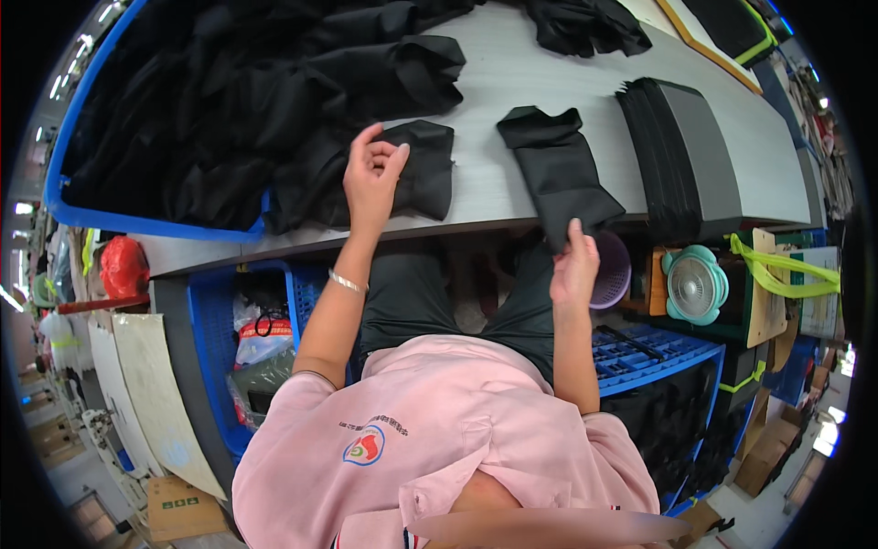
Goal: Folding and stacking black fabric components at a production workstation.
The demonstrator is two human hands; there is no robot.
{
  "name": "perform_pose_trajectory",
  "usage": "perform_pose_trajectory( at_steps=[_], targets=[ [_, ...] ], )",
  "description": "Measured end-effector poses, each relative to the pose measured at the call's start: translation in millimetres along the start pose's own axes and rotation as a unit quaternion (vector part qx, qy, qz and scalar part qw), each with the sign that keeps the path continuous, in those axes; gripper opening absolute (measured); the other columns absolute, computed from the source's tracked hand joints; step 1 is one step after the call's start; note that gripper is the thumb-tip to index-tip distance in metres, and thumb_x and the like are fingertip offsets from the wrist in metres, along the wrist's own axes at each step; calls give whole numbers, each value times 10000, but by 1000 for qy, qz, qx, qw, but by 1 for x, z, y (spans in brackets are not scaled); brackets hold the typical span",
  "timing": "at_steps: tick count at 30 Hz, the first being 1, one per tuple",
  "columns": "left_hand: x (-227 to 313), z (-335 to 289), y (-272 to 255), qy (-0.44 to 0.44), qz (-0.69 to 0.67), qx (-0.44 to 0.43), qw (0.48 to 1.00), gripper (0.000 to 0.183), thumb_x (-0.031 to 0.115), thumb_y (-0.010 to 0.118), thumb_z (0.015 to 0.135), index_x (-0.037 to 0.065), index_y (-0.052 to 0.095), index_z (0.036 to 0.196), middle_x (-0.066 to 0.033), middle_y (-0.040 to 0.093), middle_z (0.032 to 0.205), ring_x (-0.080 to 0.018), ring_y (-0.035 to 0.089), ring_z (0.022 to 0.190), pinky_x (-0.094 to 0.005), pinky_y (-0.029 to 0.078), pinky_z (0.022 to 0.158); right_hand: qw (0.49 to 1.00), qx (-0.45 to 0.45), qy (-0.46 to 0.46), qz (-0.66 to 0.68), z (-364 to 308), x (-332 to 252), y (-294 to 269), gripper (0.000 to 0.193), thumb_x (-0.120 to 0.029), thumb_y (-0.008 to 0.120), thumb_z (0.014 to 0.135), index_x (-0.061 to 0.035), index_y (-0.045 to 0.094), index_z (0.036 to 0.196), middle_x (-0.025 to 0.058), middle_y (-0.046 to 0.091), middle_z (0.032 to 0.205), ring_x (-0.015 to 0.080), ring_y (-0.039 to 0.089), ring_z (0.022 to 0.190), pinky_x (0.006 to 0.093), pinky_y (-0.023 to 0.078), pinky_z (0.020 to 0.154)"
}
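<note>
Here's my right hand (575, 267), thumb and fingers pinching the near end of the black fabric piece (560, 169), its long axis running forward and slightly left from my fingertips onto the grey table (486, 87); right is nearer, forearm straight out, while my left hand (373, 178), loosely curled, seemingly empty, sits over another black cloth (428, 174), contact unclear

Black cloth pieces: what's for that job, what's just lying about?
Likely job things:
long black cloth piece, in the right hand
heaped black cloth in the blue plastic bin
neat black stack

Probably just lying about:
round mint-green fan
brown cardboard box
</note>
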State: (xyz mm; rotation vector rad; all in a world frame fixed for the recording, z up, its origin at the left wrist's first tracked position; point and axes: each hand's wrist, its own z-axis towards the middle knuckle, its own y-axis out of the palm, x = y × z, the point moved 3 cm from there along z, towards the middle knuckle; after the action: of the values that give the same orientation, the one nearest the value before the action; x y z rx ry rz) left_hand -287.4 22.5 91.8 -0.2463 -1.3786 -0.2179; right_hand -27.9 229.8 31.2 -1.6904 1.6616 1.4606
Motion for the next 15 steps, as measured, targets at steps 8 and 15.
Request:
perform_pose_trajectory(
  at_steps=[8,15],
  targets=[
    [33,-3,34,-70,10,-186,980,258,188,709,908,63,721,1133,31,663,811,-27,570,684,-162,425,557,991,2,12,-131,-25,17,-4,251,-244,775,884,-16,690,822,32,661,769,106,600,710,248,452,656],
    [51,-103,124,242,133,-384,881,679,278,773,814,56,509,1399,-165,505,1408,-355,439,1321,-416,363,1107,986,-56,-42,-149,-40,4,17,164,-109,752,887,28,682,831,45,671,761,82,605,674,226,468,574]
  ],
)
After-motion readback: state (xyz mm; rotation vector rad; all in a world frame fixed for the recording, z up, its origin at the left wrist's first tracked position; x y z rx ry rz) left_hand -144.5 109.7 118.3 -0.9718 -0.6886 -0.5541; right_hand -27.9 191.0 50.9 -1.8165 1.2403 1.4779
